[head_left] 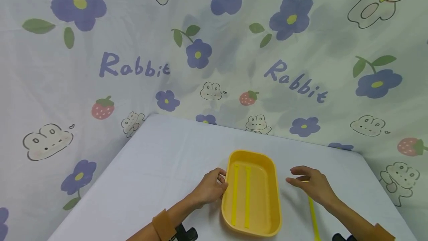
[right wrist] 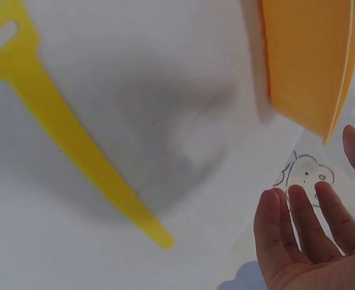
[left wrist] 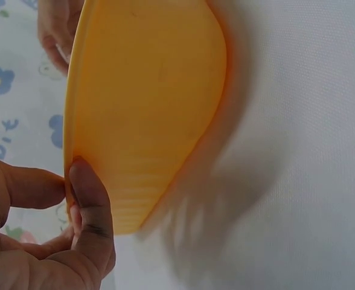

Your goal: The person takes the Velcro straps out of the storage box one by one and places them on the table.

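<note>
My left hand [head_left: 210, 187] pinches the left rim of a yellow-orange plastic tray [head_left: 262, 196] between thumb and finger, as the left wrist view shows. Two flat, bright yellow strips [head_left: 247, 196] lie lengthwise and side by side in the tray's left half. Right of the tray, my right hand [head_left: 312, 183] hovers with loosely bent, parted fingers and nothing between them. Below it on the table lies another yellow strip [head_left: 313, 215], partly covered by the hand in the head view. In the right wrist view this strip [right wrist: 75, 145] has a wider, slotted end.
A white cloth covers the table [head_left: 180, 151]. Behind and to the sides hangs a curtain [head_left: 227, 47] printed with flowers, rabbits and strawberries. Dark wrist devices [head_left: 187, 233] and brown cuffs [head_left: 164, 224] sit on the forearms.
</note>
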Motion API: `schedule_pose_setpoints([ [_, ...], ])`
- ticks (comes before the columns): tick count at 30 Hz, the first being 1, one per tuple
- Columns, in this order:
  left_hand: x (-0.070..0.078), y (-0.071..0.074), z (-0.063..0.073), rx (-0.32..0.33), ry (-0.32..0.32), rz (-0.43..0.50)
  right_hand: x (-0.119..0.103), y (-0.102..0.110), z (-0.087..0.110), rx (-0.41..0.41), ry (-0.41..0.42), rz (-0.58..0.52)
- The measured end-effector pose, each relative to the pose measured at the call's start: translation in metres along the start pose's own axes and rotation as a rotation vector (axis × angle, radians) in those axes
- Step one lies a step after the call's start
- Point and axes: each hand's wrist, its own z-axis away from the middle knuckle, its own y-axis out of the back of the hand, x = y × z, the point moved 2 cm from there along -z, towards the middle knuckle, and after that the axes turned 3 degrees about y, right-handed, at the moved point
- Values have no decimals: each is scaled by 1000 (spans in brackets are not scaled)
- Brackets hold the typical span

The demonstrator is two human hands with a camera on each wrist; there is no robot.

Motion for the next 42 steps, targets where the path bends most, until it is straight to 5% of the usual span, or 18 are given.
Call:
schedule_pose_setpoints([
  [25,-2,1,0,-13,9,17,-40,-20,1,-81,78,-197],
  [42,0,1,2,-10,3,34,-54,-35,-1,-165,230,-295],
])
